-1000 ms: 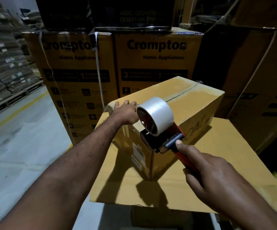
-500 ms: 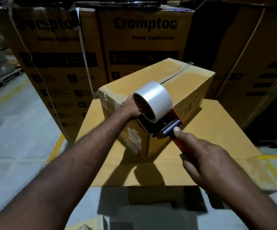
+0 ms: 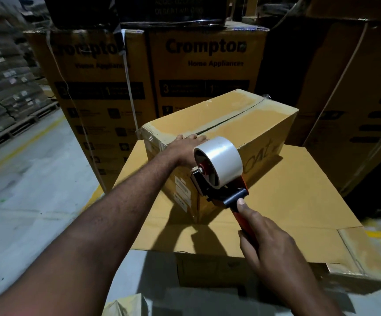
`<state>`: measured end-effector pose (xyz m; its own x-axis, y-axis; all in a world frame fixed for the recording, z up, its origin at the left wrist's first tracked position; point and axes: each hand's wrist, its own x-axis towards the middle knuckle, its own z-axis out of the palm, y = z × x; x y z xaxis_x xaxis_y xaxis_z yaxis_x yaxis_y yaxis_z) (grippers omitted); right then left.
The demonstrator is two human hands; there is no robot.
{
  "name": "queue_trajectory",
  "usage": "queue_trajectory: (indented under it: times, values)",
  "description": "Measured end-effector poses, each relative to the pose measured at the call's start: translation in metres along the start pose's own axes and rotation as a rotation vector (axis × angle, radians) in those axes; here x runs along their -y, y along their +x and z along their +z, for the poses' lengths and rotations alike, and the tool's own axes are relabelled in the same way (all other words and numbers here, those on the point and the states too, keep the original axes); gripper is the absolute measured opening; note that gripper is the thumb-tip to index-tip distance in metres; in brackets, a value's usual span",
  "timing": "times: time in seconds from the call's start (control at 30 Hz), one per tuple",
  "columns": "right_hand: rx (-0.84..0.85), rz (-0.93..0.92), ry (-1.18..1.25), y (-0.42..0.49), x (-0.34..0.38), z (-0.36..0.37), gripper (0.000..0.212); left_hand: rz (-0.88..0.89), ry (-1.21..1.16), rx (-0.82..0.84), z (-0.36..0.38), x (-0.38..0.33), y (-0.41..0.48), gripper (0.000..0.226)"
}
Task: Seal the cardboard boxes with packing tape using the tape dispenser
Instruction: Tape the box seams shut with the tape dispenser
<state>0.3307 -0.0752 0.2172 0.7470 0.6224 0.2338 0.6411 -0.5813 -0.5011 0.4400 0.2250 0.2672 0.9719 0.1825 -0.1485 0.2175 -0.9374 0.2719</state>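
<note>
A small brown cardboard box [image 3: 242, 117] stands on a wide flat carton [image 3: 299, 201]. Its top flaps meet in a dark seam running front to back. My left hand [image 3: 186, 148] rests over the box's near top edge, fingers flat on the flap. My right hand [image 3: 267, 240] grips the red handle of the tape dispenser [image 3: 221, 188], forefinger stretched along its black head. The dispenser holds a clear tape roll [image 3: 221, 161] against the box's near end face, just below the top edge.
Tall printed cartons [image 3: 198, 69] stand stacked right behind the box, and more brown cartons [image 3: 356, 106] fill the right. Grey concrete floor [image 3: 25, 190] with a yellow line lies to the left, with stacked sacks on pallets [image 3: 4, 87] beyond. A crumpled cardboard scrap [image 3: 128, 306] sits at the bottom edge.
My left hand has slid along the box's near top edge towards the seam. The dispenser stays pressed at the box's near end, slightly lower. My head view has shifted.
</note>
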Motion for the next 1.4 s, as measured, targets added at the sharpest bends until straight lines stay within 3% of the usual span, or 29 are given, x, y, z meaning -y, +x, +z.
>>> queue_trajectory:
  times: [0.07, 0.2, 0.3, 0.43, 0.63, 0.83, 0.97, 1.07, 1.17, 1.3, 1.4]
  values:
    - [-0.007, 0.009, 0.055, -0.003, -0.011, 0.012, 0.098, 0.113, 0.146, -0.011, 0.000, -0.002, 0.001, 0.085]
    - [-0.037, 0.024, 0.065, -0.012, -0.015, 0.020, 0.097, 0.129, 0.257, -0.012, 0.003, -0.003, 0.006, 0.097]
    - [-0.076, 0.036, 0.069, -0.018, -0.017, 0.027, 0.099, 0.128, 0.224, -0.026, 0.004, -0.006, 0.005, 0.103]
    - [-0.085, 0.055, 0.092, -0.021, -0.017, 0.036, 0.100, 0.145, 0.209, -0.076, 0.007, 0.003, 0.010, 0.082]
    - [-0.109, 0.062, 0.088, -0.027, -0.019, 0.047, 0.104, 0.128, 0.179, -0.112, 0.006, 0.005, 0.012, 0.105]
    - [-0.133, 0.039, 0.088, -0.022, -0.022, 0.058, 0.102, 0.139, 0.137, -0.172, 0.007, 0.001, 0.004, 0.083]
    - [-0.132, 0.068, 0.072, -0.015, -0.017, 0.062, 0.101, 0.211, 0.056, -0.294, 0.010, -0.015, -0.029, 0.047]
    - [-0.131, 0.055, 0.109, -0.013, -0.017, 0.064, 0.098, 0.230, 0.119, -0.174, 0.025, -0.009, -0.060, 0.061]
    - [-0.168, 0.032, 0.126, -0.010, -0.016, 0.069, 0.090, 0.245, 0.139, -0.165, 0.033, -0.003, -0.064, 0.071]
    - [-0.176, 0.127, 0.218, -0.005, -0.002, 0.074, 0.078, 0.224, 0.117, -0.210, 0.036, -0.007, -0.056, 0.068]
    - [-0.200, 0.115, 0.191, -0.007, 0.007, 0.078, 0.082, 0.219, 0.063, -0.234, 0.039, -0.009, -0.060, 0.065]
